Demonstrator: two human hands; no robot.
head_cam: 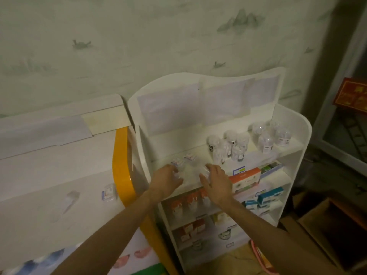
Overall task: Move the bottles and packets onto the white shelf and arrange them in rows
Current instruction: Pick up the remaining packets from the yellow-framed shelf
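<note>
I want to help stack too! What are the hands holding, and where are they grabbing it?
Each hand grips a clear bottle by its side on the white shelf: left hand, right hand. The picture is blurry.

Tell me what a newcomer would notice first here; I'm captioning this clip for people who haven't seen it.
Two hands, left and right, reach onto the top tier of a white shelf and grip clear packets at its front left. Behind them to the right stand clusters of clear bottles. Below sit orange boxes and blue boxes, and a yellow band edges the unit on the left.
</note>
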